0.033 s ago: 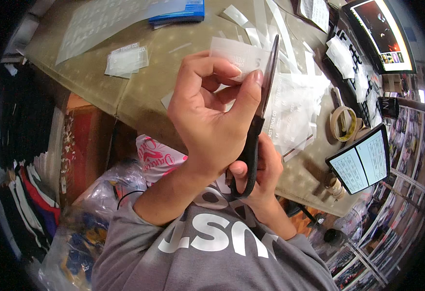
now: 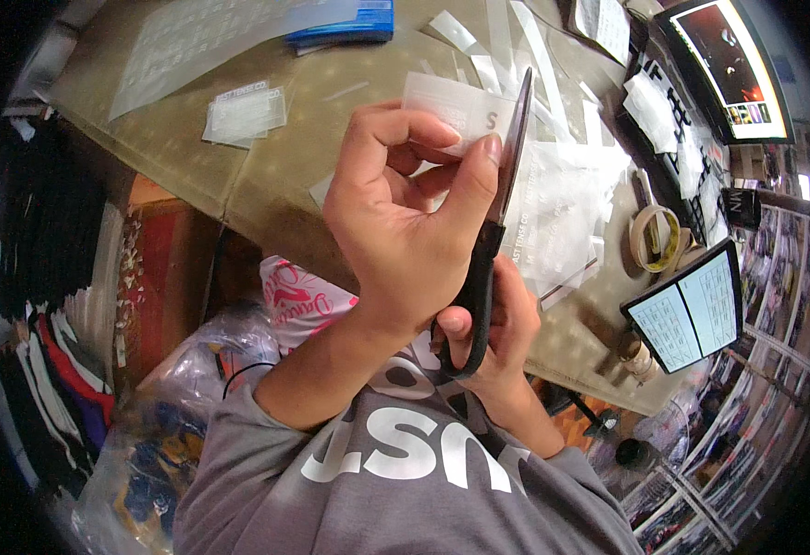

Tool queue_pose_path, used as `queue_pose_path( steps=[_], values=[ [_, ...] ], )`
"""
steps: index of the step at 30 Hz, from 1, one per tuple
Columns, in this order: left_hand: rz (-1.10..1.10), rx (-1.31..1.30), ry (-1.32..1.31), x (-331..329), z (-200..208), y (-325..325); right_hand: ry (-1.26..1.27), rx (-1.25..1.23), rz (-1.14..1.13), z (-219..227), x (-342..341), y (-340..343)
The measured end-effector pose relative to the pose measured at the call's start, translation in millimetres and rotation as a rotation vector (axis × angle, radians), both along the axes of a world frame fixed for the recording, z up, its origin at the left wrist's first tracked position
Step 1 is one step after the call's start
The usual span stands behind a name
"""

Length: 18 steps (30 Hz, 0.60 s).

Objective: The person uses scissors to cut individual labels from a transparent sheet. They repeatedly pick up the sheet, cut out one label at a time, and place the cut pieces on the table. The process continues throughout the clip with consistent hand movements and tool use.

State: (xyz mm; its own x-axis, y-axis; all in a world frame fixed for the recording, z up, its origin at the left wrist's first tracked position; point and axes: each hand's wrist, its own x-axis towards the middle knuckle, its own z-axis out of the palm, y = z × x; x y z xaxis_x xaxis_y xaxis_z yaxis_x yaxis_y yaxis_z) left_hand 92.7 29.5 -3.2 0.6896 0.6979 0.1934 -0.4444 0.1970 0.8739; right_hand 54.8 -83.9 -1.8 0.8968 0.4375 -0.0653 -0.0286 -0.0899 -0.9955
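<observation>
My left hand (image 2: 395, 208) pinches a small translucent film label (image 2: 437, 100) with pale print between thumb and fingers. Black-handled scissors (image 2: 483, 268) are in my right hand (image 2: 511, 319), thumb and fingers around the handles. Their blades point away from me, looking nearly closed, along the label's right edge beside my left thumb. Whether the blades touch the label I cannot tell. To the right, under and past the blades, lies a loose pile of printed film pieces (image 2: 553, 217). A small stack of similar labels (image 2: 243, 115) rests to the left on the table.
A large printed film sheet (image 2: 178, 60) and a blue box (image 2: 345, 26) lie at the far side of the table (image 2: 303, 153). Cut strips (image 2: 541, 69) are scattered beyond the scissors. Rightward are tape rolls (image 2: 655, 238), a keyboard (image 2: 685, 125), a monitor (image 2: 724, 65) and a tablet (image 2: 687, 310).
The view has shifted very slightly and the label is tilted a little differently. Both hands keep their holds on the label and the scissors.
</observation>
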Motion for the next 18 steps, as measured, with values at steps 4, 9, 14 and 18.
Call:
queue_pose_path(
  steps=[4,9,14,18],
  values=[
    [0.042,0.181,0.011,-5,-7,30,0.132,0.033,-0.087,-4,-4,-1],
    [0.037,0.584,0.211,-29,19,163,0.058,-0.054,-0.278,-1,3,-24],
    [-0.320,1.075,0.723,-39,31,208,-0.058,-0.065,-0.341,-7,17,-43],
    [-0.459,1.315,0.813,-20,28,208,-0.063,-0.038,-0.371,-6,18,-54]
  ],
)
